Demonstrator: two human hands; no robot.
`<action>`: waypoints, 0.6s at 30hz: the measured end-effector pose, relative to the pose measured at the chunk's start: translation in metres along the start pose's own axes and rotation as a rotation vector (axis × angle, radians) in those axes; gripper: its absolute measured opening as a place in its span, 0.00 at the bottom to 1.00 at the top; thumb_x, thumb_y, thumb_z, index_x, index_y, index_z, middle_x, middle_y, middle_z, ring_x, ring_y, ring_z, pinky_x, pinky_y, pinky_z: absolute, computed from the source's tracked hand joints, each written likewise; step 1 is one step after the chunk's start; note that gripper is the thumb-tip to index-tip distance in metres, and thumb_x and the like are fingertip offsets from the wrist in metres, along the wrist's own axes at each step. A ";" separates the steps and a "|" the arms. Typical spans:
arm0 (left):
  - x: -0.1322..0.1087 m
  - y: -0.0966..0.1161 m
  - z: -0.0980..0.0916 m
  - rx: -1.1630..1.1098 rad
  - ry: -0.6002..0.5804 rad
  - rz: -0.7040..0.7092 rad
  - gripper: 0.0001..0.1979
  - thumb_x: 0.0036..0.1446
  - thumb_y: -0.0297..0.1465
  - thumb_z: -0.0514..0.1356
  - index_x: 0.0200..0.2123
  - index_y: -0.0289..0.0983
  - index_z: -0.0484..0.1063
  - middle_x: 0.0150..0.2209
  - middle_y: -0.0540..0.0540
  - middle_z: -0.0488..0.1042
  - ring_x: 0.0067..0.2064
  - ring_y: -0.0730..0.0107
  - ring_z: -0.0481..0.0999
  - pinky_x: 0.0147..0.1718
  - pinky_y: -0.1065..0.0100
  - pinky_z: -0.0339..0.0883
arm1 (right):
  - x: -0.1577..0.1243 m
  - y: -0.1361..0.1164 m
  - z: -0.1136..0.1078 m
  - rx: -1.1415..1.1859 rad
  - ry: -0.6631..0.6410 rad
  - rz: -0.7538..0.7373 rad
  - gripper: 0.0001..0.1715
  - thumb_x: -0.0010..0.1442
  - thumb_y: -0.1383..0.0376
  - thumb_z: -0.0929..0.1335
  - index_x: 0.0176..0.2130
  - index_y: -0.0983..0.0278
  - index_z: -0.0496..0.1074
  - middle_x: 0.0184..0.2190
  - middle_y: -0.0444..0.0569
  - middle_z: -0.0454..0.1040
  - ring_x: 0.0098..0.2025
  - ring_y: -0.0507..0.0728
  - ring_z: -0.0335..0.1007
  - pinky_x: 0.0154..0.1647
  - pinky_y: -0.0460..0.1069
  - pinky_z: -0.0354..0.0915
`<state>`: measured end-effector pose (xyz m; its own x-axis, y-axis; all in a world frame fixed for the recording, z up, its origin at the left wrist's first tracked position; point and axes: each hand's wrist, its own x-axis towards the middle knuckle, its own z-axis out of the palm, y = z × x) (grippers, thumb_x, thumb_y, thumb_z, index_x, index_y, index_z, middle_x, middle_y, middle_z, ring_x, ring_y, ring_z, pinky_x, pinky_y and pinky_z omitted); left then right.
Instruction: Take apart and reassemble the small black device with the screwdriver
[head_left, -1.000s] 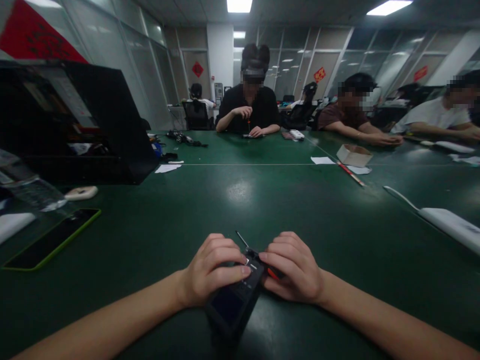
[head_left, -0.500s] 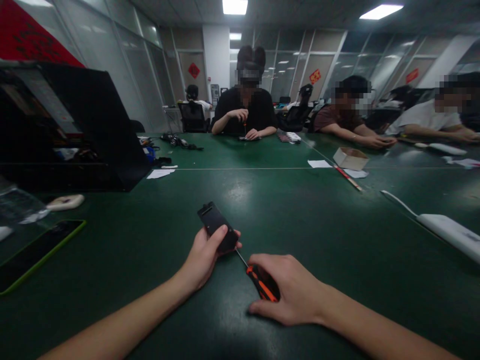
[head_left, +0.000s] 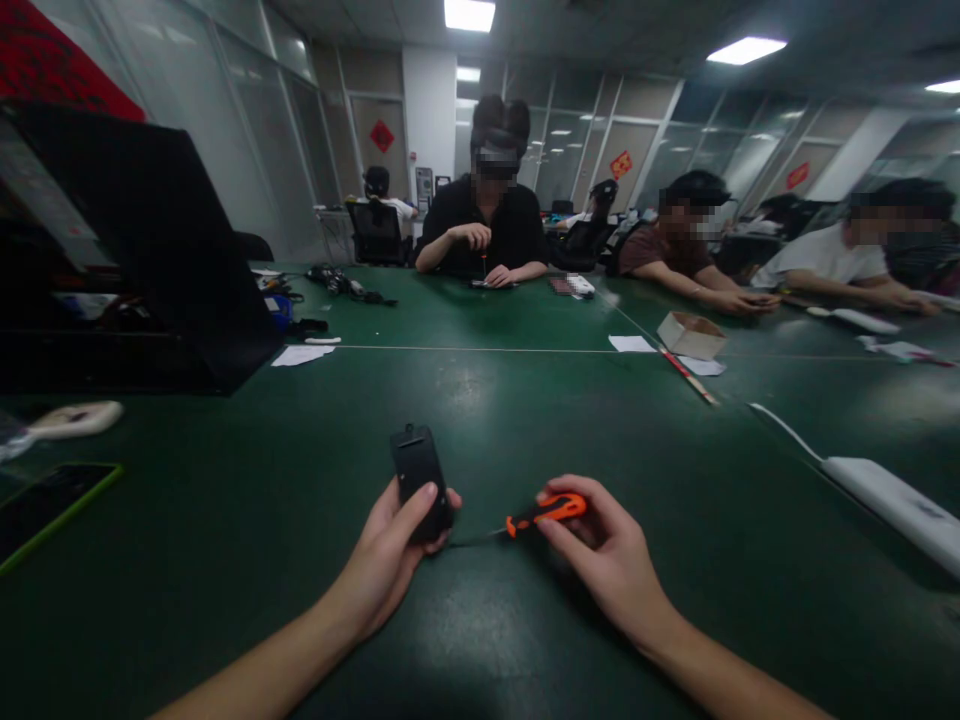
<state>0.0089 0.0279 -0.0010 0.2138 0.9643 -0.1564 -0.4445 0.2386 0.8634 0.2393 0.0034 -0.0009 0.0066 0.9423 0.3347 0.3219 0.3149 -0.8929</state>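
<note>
My left hand (head_left: 401, 545) is wrapped round a flat black rectangular device (head_left: 418, 465), with the thumb lying across its face. The device has a small loop at its far end and a slot near the top; its exact kind I cannot make out. In my right hand (head_left: 604, 535) is a screwdriver (head_left: 546, 512) with an orange and black handle, pinched between thumb and fingers. Its thin shaft points left toward the near end of the device. Whether the tip touches the device or my left fingers cannot be made out.
A phone with a green edge (head_left: 56, 505) lies on the green table (head_left: 480, 400) at left, below a black open case (head_left: 150, 250). At right are a white power strip (head_left: 892, 505) and a small box (head_left: 691, 335). Across the table a person (head_left: 484, 230) works with a screwdriver.
My right hand has turned the screwdriver from a steep slant to nearly level, handle now gripped by thumb and fingertips. The black device has moved slightly nearer and stands more upright in view.
</note>
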 end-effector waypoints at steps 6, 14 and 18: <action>-0.004 -0.006 -0.002 0.113 -0.034 0.024 0.18 0.60 0.47 0.59 0.40 0.36 0.68 0.33 0.48 0.71 0.29 0.75 0.67 0.26 0.73 0.60 | 0.006 0.002 0.001 0.325 0.127 0.184 0.21 0.60 0.57 0.71 0.51 0.59 0.67 0.41 0.49 0.76 0.36 0.54 0.74 0.38 0.50 0.72; 0.000 -0.010 0.001 0.210 -0.026 0.049 0.19 0.62 0.47 0.57 0.36 0.34 0.68 0.31 0.47 0.72 0.30 0.69 0.73 0.32 0.67 0.67 | 0.014 0.015 -0.004 0.495 0.198 0.224 0.22 0.60 0.57 0.71 0.51 0.61 0.66 0.40 0.48 0.73 0.30 0.52 0.70 0.33 0.49 0.68; 0.002 -0.012 0.001 0.254 -0.049 0.115 0.19 0.64 0.46 0.54 0.38 0.34 0.68 0.33 0.45 0.74 0.27 0.73 0.71 0.27 0.69 0.64 | 0.016 0.021 -0.004 0.528 0.216 0.232 0.22 0.61 0.57 0.71 0.52 0.60 0.66 0.38 0.45 0.73 0.29 0.50 0.68 0.32 0.48 0.67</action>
<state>0.0155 0.0270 -0.0116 0.2193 0.9751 -0.0324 -0.2371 0.0855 0.9677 0.2501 0.0241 -0.0129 0.2294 0.9661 0.1181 -0.2232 0.1703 -0.9598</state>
